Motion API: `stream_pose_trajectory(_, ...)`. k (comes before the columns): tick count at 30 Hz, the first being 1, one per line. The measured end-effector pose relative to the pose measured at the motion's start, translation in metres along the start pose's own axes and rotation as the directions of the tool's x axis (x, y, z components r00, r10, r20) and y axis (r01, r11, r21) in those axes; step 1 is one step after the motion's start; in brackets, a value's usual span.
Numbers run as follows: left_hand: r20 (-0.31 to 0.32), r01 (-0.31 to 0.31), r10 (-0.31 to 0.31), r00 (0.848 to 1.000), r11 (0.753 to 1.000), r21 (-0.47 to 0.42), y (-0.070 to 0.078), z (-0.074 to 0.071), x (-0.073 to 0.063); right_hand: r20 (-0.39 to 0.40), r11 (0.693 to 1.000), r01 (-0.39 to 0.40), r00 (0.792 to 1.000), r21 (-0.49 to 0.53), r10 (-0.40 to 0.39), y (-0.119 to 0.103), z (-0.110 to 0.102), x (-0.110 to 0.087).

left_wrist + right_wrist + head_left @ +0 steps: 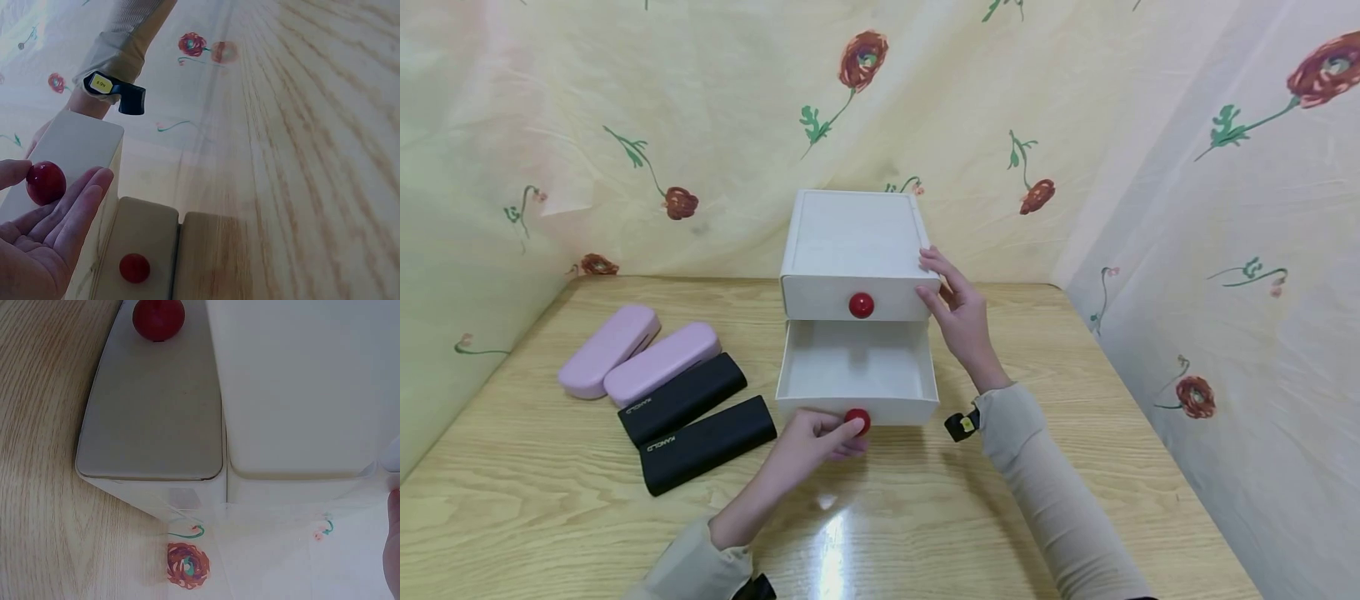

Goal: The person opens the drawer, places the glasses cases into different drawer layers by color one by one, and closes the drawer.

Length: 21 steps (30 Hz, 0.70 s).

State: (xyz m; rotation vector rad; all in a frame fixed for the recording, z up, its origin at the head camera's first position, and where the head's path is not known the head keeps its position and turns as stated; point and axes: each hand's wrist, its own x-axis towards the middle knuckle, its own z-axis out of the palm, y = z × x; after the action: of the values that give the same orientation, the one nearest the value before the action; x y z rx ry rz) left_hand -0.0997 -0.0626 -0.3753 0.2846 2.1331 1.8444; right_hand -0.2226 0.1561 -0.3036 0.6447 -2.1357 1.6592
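Note:
A white drawer unit (pixel 857 233) with red round knobs stands against the back wall. Its upper drawer, with a red knob (pixel 861 305), sits closed, while the drawer (pixel 857 367) beneath it is pulled out and looks bare inside. My left hand (pixel 808 442) pinches the red knob (pixel 45 183) of that pulled-out drawer, thumb on one side and fingers on the other. At the unit's upper right edge my right hand (pixel 962 321) rests with extended fingers, thumb near the front face. Both wrist views show another closed drawer (pixel 156 412) below, also with a red knob (pixel 134 267).
Left of the unit lie two pink cases (pixel 610 350) (pixel 662 362) and two black cases (pixel 681 398) (pixel 707 444), set side by side at a slant. A flowered cloth (pixel 737 150) hangs behind the wooden table (pixel 925 533) and along its sides.

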Motion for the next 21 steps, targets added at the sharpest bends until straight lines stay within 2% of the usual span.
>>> stream_pose_trajectory(21,0.001,0.015,-0.015,1.0,0.999,-0.042,-0.0006,0.0062,-0.0086,0.003,1.0,0.004,1.0,0.001,-0.004,0.0002,-0.0001,0.0003)
